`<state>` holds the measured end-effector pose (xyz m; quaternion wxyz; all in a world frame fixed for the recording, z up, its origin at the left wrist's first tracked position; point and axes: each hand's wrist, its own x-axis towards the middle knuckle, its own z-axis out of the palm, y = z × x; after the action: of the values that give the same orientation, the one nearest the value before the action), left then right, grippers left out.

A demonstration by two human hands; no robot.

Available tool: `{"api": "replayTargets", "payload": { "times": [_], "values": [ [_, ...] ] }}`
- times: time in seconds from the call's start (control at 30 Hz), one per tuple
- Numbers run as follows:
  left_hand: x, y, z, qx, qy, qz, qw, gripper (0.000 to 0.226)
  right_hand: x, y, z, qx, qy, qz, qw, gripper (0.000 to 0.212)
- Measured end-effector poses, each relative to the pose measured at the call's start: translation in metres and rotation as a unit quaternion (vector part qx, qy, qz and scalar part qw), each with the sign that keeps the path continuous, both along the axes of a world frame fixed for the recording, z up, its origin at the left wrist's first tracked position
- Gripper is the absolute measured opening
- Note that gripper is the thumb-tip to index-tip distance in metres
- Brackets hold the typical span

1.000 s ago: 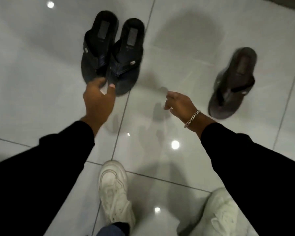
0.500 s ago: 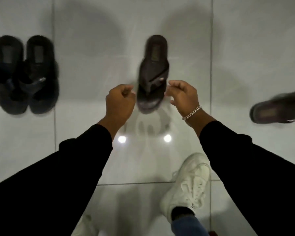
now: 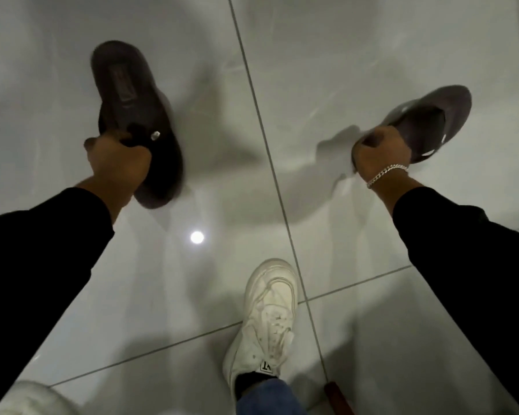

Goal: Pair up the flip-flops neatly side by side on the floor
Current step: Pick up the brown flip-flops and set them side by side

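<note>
Two dark brown flip-flops are in view over the glossy grey tiled floor (image 3: 312,85). My left hand (image 3: 119,163) is closed around the strap of the left brown flip-flop (image 3: 132,97), whose heel points away from me. My right hand (image 3: 378,151), with a silver bracelet on the wrist, grips the right brown flip-flop (image 3: 426,121) at its near end; that one lies at an angle, toe end toward the upper right. The two flip-flops are far apart. The black pair is out of view.
My white sneaker (image 3: 267,319) stands at the bottom centre and the other sneaker (image 3: 33,399) shows at the bottom left corner. A small reddish object (image 3: 337,398) lies at the bottom edge. Tile joints cross the floor, which reflects a ceiling light (image 3: 197,237).
The view has swung right, away from the black pair. Both hands, empty before, have each closed on a brown flip-flop, left hand on the left one, right hand on the right one.
</note>
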<state>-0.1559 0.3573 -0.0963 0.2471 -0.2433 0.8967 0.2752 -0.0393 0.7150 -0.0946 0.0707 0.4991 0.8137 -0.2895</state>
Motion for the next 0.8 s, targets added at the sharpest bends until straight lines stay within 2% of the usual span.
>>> {"api": "replayTargets", "payload": {
  "times": [0.07, 0.17, 0.2, 0.3, 0.37, 0.5, 0.57, 0.63, 0.67, 0.7, 0.73, 0.8],
  "values": [
    [0.007, 0.011, 0.001, 0.004, 0.008, 0.007, 1.0, 0.038, 0.007, 0.011, -0.01, -0.029, -0.046, -0.002, 0.998, 0.042],
    [0.016, 0.029, -0.001, 0.024, 0.028, 0.008, 0.999, 0.034, 0.014, 0.013, -0.016, -0.086, -0.134, 0.067, 0.985, 0.077],
    [0.019, 0.037, -0.002, 0.035, 0.033, 0.012, 0.999, 0.034, 0.017, 0.013, -0.017, -0.086, -0.143, 0.093, 0.982, 0.082],
    [0.019, 0.055, -0.002, 0.068, 0.044, 0.004, 0.997, 0.041, 0.016, -0.004, -0.014, -0.059, -0.153, 0.15, 0.975, 0.08],
    [0.028, 0.063, -0.003, 0.072, 0.033, -0.055, 0.995, 0.05, 0.017, -0.027, -0.013, -0.07, -0.18, 0.187, 0.963, 0.082],
    [0.039, 0.075, 0.002, 0.137, -0.01, -0.119, 0.983, 0.06, 0.021, -0.094, -0.002, -0.143, -0.157, 0.215, 0.953, 0.089],
    [0.036, 0.07, 0.003, 0.148, -0.015, -0.12, 0.981, 0.065, 0.017, -0.117, 0.003, -0.193, -0.108, 0.177, 0.959, 0.075],
    [0.031, 0.061, 0.006, 0.156, -0.015, -0.111, 0.981, 0.072, 0.004, -0.121, 0.012, -0.153, 0.0, 0.135, 0.979, 0.048],
    [0.03, 0.055, 0.007, 0.162, -0.013, -0.101, 0.982, 0.074, -0.004, -0.113, 0.016, -0.102, 0.051, 0.128, 0.985, 0.042],
    [0.031, 0.048, 0.007, 0.169, -0.011, -0.091, 0.981, 0.075, -0.013, -0.101, 0.018, -0.049, 0.082, 0.139, 0.986, 0.045],
    [0.033, 0.042, 0.007, 0.174, -0.013, -0.084, 0.981, 0.074, -0.021, -0.083, 0.019, 0.0, 0.072, 0.165, 0.984, 0.053],
    [0.042, 0.031, 0.006, 0.17, -0.022, -0.076, 0.982, 0.069, -0.032, -0.049, 0.017, 0.063, -0.078, 0.249, 0.963, 0.067]
  ]
}}
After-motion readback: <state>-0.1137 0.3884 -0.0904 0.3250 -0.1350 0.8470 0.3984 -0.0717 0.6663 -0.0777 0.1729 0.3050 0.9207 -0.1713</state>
